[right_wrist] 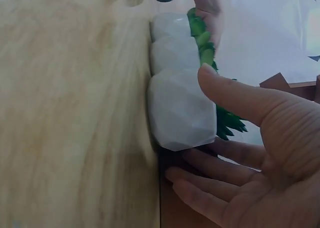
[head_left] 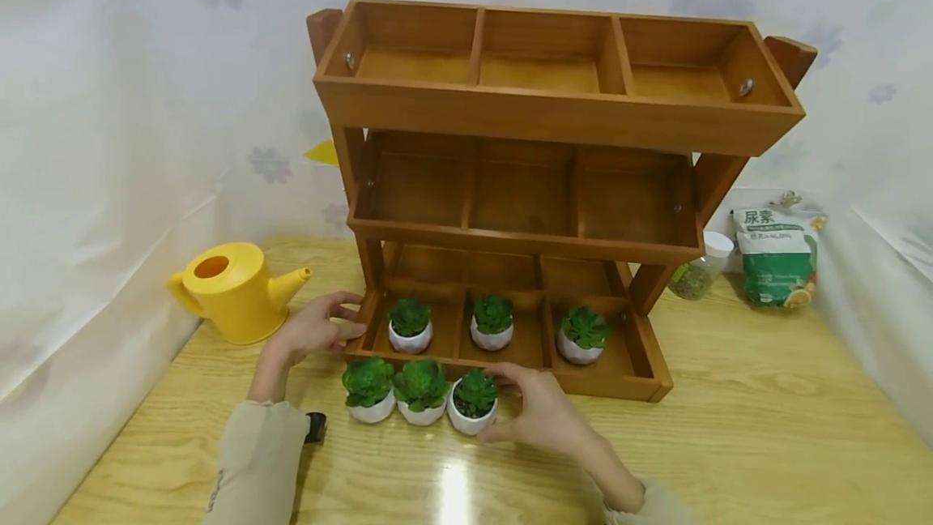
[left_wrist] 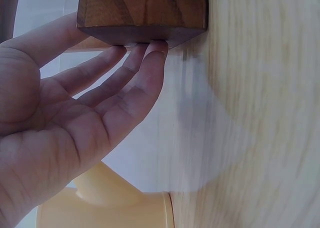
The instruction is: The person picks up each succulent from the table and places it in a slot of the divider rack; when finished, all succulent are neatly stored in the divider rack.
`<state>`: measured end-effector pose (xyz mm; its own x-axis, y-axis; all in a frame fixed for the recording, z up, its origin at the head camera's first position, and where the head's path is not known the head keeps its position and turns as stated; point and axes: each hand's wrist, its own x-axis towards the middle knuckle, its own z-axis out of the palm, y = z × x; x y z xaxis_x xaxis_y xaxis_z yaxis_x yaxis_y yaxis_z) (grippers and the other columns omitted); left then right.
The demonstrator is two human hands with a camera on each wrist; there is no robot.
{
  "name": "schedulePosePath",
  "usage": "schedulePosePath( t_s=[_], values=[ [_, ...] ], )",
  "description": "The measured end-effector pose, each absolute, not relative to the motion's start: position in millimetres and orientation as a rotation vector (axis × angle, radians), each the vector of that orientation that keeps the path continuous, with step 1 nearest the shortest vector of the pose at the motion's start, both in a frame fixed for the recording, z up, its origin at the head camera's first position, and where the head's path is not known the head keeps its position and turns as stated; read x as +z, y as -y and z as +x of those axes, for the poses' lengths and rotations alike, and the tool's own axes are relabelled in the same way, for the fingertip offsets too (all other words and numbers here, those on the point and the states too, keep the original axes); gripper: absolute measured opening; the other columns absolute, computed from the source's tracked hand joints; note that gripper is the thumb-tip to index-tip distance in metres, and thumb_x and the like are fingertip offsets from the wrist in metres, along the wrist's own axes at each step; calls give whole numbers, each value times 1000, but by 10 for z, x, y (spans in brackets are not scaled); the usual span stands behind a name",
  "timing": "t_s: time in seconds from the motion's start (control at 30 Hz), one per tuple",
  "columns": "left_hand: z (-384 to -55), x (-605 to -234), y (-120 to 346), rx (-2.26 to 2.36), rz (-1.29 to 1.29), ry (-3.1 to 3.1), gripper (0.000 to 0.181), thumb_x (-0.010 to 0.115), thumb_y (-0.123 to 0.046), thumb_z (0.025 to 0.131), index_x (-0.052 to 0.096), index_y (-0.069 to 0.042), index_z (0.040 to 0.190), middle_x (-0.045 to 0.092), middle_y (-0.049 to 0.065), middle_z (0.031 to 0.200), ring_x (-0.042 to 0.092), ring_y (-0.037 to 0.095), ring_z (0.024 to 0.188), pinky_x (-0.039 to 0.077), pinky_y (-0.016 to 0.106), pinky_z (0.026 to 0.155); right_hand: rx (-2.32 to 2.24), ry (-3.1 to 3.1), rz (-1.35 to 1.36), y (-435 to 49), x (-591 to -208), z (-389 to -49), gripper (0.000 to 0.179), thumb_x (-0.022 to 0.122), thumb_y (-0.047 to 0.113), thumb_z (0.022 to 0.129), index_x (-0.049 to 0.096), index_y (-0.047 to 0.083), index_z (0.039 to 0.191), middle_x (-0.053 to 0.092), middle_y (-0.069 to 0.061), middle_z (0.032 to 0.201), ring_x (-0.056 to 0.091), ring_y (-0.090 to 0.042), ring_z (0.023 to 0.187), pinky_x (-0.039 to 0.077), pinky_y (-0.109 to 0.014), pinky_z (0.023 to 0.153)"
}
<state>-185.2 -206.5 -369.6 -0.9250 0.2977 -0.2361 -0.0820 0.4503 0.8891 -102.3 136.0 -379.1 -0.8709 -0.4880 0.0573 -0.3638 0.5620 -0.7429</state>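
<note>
Three small potted succulents stand side by side on the table before a wooden tiered shelf (head_left: 557, 128): a left one (head_left: 369, 383), a middle one (head_left: 421, 387) and a right one (head_left: 474, 399). My right hand (head_left: 543, 411) holds the right one, thumb at the front of its white faceted pot (right_wrist: 182, 113) and index finger behind. The other right fingers (right_wrist: 215, 185) spread beside the pot, low by the shelf. My left hand (head_left: 321, 326) touches the left end of the shelf's bottom tray (left_wrist: 142, 10) with its fingertips, the fingers loosely bent.
In the bottom tray stand three more succulents: left (head_left: 411, 324), middle (head_left: 492, 321), right (head_left: 582, 334). A yellow watering can (head_left: 236, 294) is left of the shelf. A lidded jar (head_left: 700, 267) and a green-white bag (head_left: 777, 258) stand at right. A dark object (head_left: 316, 428) lies by the left sleeve.
</note>
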Motion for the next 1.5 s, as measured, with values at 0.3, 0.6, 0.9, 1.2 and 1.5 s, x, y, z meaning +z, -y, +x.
schedulePosePath(
  t_s=[0.3,0.6,0.9,1.2,1.5],
  values=[
    [-1850,-3674,2058,1454,173,-2350,54,61,-14,94,38,3,141,48,29,129,61,26,96,52,39,75,-1166,-2779,-699,-1286,-3902,-1002,65,88,36,65,63,13,121,68,1,109,63,-17,96,51,-39,81],
    [-1840,-3699,2074,1462,179,-2346,55,60,-14,95,37,3,141,47,30,130,61,25,96,52,38,75,-1143,-2819,-675,-1258,-3883,-984,60,90,34,63,65,10,113,68,0,104,63,-16,92,50,-36,79],
    [-1852,-3709,2073,1470,180,-2344,55,60,-13,94,36,3,142,46,30,131,62,26,96,52,37,74,-1177,-2814,-652,-1251,-3877,-980,57,89,30,62,65,8,109,67,2,98,62,-13,86,51,-31,74],
    [-1841,-3691,2075,1461,175,-2347,56,61,-14,94,36,3,142,46,31,132,61,26,97,52,39,75,-1326,-2653,-548,-1277,-3857,-1003,56,86,31,68,63,4,111,66,-2,92,63,-14,78,52,-26,66],
    [-1841,-3686,2070,1459,163,-2345,56,60,-13,94,36,4,142,46,31,131,62,26,96,52,38,75,-1476,-2522,-343,-1315,-3630,-1024,58,84,29,71,61,3,117,65,-6,100,61,-17,85,51,-34,74]
  ],
)
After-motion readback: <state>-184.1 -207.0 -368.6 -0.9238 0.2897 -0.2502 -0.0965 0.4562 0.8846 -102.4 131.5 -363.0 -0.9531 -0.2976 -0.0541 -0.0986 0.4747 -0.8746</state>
